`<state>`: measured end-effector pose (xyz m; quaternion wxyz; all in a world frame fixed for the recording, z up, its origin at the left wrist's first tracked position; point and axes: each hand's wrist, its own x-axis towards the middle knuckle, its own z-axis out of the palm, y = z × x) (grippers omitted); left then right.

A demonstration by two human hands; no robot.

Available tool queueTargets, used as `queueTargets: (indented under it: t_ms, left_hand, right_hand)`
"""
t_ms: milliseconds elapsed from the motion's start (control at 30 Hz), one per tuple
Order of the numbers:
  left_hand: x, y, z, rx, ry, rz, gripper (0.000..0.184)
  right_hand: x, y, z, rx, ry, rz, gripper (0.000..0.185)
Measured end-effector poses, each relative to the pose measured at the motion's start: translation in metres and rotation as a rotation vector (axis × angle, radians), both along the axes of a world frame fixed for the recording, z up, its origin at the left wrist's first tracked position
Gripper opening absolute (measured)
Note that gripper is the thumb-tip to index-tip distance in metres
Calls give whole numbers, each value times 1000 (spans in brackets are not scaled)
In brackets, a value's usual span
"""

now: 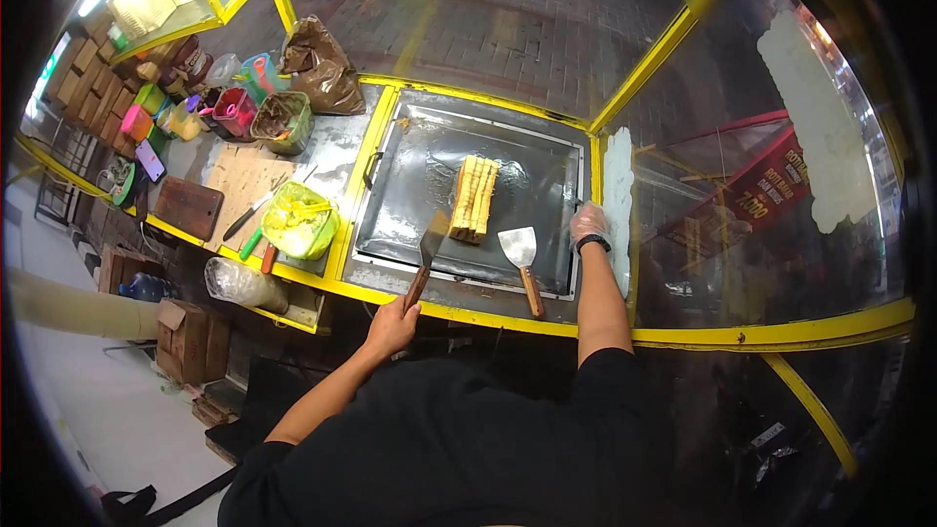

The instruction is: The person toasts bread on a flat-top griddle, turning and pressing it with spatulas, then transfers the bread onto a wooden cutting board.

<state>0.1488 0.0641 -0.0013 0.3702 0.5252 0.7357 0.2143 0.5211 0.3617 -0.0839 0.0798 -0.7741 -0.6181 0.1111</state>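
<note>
My left hand (392, 326) is closed around the wooden handle of a spatula (429, 242), its dark blade resting over the near part of the griddle (395, 210). Just beyond that blade, toasted bread (475, 197) cut into strips sits in the middle of the hot plate. A second spatula (518, 247), with a pale wide blade and wooden handle, lies at the griddle's front right. My right hand (590, 224), in a clear plastic glove, is at the griddle's right edge; its fingers look closed on the side handle, which they mostly hide.
Left of the griddle are a green tub of yellow spread (301, 222), a knife (249, 217), a cutting board (188, 208) and several containers. A brown bag (319, 66) stands behind them. Yellow frame bars (644, 49) and clear panels surround the stall.
</note>
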Motion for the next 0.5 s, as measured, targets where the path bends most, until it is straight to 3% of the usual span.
queueTargets:
  t_ms: [300, 500]
  left_hand:
    - [-9, 0, 0, 21, -47, 7, 32]
    - [-12, -2, -10, 55, -54, 8, 31]
  right_hand:
    - [2, -2, 8, -34, 1, 15, 23]
    - [0, -14, 18, -57, 136, -117, 30]
